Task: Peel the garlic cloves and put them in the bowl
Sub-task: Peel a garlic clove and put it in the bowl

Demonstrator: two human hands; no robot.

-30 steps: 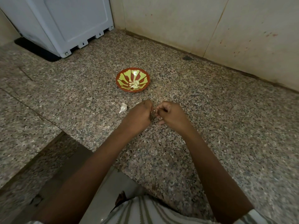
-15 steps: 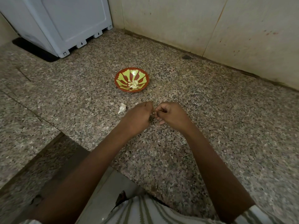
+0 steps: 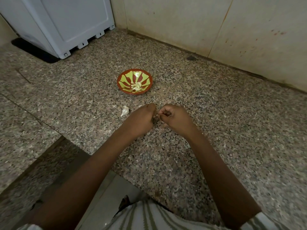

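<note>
Near the bowl (image 3: 126,77), left hand (image 3: 141,121) and right hand (image 3: 176,118) pinch a clove (image 3: 156,115).

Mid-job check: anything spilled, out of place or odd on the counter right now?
Nothing alarming. The bowl stands upright with the peeled cloves inside. One unpeeled clove lies loose on the counter, likely waiting its turn, beside the left hand, which with the right hand pinches another clove. A dark smudge marks the counter by the wall.
</note>
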